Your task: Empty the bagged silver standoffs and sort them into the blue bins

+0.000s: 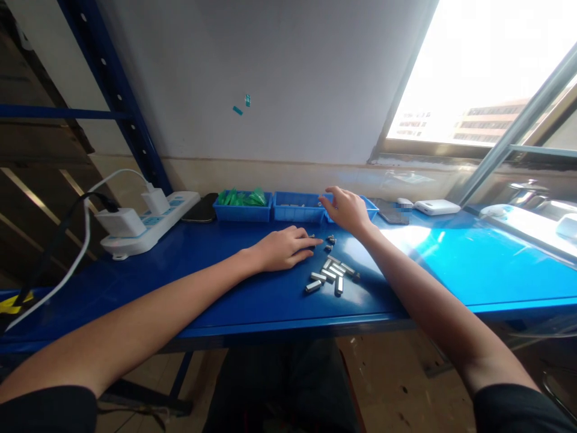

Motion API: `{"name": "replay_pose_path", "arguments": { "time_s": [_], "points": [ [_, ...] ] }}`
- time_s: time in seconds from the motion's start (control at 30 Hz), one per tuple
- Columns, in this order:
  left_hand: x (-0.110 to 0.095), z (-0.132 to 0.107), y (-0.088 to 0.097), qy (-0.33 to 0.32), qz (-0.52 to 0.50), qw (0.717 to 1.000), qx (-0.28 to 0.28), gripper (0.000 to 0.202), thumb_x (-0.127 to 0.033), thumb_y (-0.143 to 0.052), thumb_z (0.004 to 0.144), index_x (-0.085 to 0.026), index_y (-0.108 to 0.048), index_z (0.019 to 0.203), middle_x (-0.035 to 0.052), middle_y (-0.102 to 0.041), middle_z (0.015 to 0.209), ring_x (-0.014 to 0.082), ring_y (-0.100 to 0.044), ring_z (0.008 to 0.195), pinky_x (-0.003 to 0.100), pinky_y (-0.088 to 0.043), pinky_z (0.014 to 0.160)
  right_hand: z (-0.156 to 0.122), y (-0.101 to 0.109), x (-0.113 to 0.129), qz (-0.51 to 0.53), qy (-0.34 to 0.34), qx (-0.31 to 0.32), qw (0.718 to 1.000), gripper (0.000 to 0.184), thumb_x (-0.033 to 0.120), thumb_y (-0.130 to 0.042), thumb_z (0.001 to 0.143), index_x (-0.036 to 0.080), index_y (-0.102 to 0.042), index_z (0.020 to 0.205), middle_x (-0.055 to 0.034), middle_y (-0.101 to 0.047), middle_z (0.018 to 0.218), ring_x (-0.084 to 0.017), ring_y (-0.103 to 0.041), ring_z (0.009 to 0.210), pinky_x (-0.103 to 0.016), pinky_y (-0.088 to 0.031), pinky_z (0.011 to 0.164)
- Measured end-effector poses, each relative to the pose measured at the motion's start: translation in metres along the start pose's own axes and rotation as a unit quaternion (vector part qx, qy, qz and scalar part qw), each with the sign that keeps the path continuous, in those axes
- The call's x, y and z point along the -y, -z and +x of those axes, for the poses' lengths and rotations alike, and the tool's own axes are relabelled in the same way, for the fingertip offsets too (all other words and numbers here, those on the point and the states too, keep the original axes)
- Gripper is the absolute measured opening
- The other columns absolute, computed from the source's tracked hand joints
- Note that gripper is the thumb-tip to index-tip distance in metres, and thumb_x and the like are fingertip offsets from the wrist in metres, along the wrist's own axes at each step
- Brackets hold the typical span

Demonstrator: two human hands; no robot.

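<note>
My left hand (287,248) lies low on the blue table, its fingers stretched to the right beside a few small dark metal pieces (330,240). It is open. Nearer the front edge rests a loose group of several metal hex standoffs (332,271). My right hand (347,208) hovers over the right blue bin (370,208), fingers apart, with nothing visible in it; it hides much of that bin. Just left of it, the middle blue bin (297,214) has a few small pieces inside.
A left blue bin (242,213) holds green plastic bags. White power strips (148,225) with plugged-in chargers stand at far left, a phone (201,207) beside them. Behind the right forearm lie another phone (393,211) and a white box-like device (436,207). The wall closes off the back.
</note>
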State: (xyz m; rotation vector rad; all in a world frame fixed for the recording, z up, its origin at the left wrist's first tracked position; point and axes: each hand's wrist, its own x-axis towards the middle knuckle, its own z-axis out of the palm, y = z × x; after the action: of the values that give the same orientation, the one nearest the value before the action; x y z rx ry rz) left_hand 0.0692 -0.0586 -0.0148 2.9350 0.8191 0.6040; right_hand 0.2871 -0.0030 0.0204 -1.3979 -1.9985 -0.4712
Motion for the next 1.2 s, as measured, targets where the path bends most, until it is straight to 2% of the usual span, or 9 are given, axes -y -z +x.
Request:
{"name": "replay_pose_path", "arguments": {
  "time_s": [0.13,0.23,0.33,0.43,0.53,0.67,0.83,1.0,1.2],
  "points": [
    [0.003,-0.001,0.001,0.026,-0.001,1.000,-0.002,0.031,-0.037,-0.045,0.093,-0.024,-0.062,0.115,0.0071,-0.060,0.110,0.0215,-0.054,0.103,0.032,-0.045,0.089,-0.011,0.003,0.001,0.061,0.040,0.088,0.993,0.033,0.044,-0.046,0.091,0.020,-0.065,0.103,-0.0033,-0.068,0.081,-0.017,-0.061,0.074,-0.025,-0.039,0.066],
    [0.007,-0.002,0.000,0.084,-0.006,0.996,-0.024,0.022,-0.036,-0.052,0.088,-0.020,-0.063,0.098,0.0065,-0.062,0.099,0.0219,-0.057,0.096,0.033,-0.047,0.084,-0.017,0.009,0.018,0.103,0.076,0.123,0.984,0.031,0.043,-0.047,0.090,0.021,-0.065,0.104,-0.0022,-0.067,0.080,-0.016,-0.060,0.073,-0.024,-0.038,0.065],
    [0.010,-0.001,-0.002,0.134,-0.002,0.990,-0.049,0.022,-0.036,-0.056,0.085,-0.018,-0.058,0.098,0.0061,-0.062,0.094,0.0226,-0.059,0.090,0.034,-0.049,0.077,-0.020,0.011,0.035,0.116,0.116,0.155,0.974,0.029,0.040,-0.047,0.091,0.022,-0.065,0.104,-0.0028,-0.068,0.084,-0.016,-0.060,0.076,-0.024,-0.037,0.065],
    [0.014,0.001,-0.004,0.136,0.008,0.990,-0.047,0.021,-0.033,-0.054,0.085,-0.018,-0.058,0.100,0.0070,-0.063,0.095,0.0233,-0.059,0.091,0.035,-0.048,0.079,-0.022,0.009,0.041,0.117,0.141,0.188,0.965,0.025,0.035,-0.047,0.091,0.022,-0.065,0.102,-0.0036,-0.069,0.089,-0.016,-0.061,0.080,-0.024,-0.037,0.065],
    [0.017,0.002,-0.006,0.126,0.002,0.991,-0.047,0.014,-0.026,-0.050,0.086,-0.019,-0.061,0.091,0.0071,-0.063,0.095,0.0226,-0.060,0.092,0.035,-0.047,0.082,-0.024,0.004,0.040,0.112,0.140,0.209,0.961,0.022,0.028,-0.047,0.090,0.022,-0.065,0.102,-0.0036,-0.069,0.090,-0.017,-0.061,0.081,-0.024,-0.037,0.066],
    [0.018,0.002,-0.007,0.168,-0.070,0.979,-0.096,0.010,-0.022,-0.051,0.084,-0.019,-0.056,0.092,0.0047,-0.064,0.088,0.0190,-0.061,0.079,0.031,-0.047,0.074,-0.026,-0.003,0.037,0.120,0.147,0.205,0.960,0.021,0.026,-0.052,0.087,0.021,-0.062,0.105,-0.0038,-0.066,0.086,-0.017,-0.059,0.083,-0.024,-0.037,0.068],
    [0.017,0.001,-0.004,0.223,-0.167,0.945,-0.171,0.012,-0.030,-0.048,0.087,-0.019,-0.048,0.093,0.0016,-0.062,0.080,0.0163,-0.060,0.073,0.028,-0.046,0.069,-0.028,-0.007,0.042,0.136,0.190,0.153,0.960,0.026,0.028,-0.058,0.084,0.018,-0.057,0.107,-0.0041,-0.064,0.085,-0.018,-0.057,0.083,-0.026,-0.037,0.070],
    [0.019,0.001,-0.003,0.200,-0.217,0.940,-0.172,0.017,-0.035,-0.046,0.089,-0.019,-0.044,0.093,0.0014,-0.061,0.081,0.0151,-0.058,0.075,0.027,-0.045,0.068,-0.031,-0.005,0.051,0.129,0.209,0.116,0.962,0.015,0.025,-0.049,0.090,0.016,-0.058,0.098,-0.0069,-0.065,0.089,-0.019,-0.058,0.084,-0.027,-0.039,0.075],
    [0.019,0.001,-0.005,0.185,-0.252,0.933,-0.177,0.018,-0.035,-0.044,0.090,-0.019,-0.040,0.097,-0.0008,-0.058,0.078,0.0122,-0.055,0.070,0.024,-0.043,0.065,-0.032,-0.005,0.052,0.125,0.204,0.132,0.962,0.018,0.028,-0.047,0.092,0.017,-0.057,0.102,-0.0069,-0.067,0.093,-0.019,-0.059,0.087,-0.026,-0.039,0.075]
  ]
}}
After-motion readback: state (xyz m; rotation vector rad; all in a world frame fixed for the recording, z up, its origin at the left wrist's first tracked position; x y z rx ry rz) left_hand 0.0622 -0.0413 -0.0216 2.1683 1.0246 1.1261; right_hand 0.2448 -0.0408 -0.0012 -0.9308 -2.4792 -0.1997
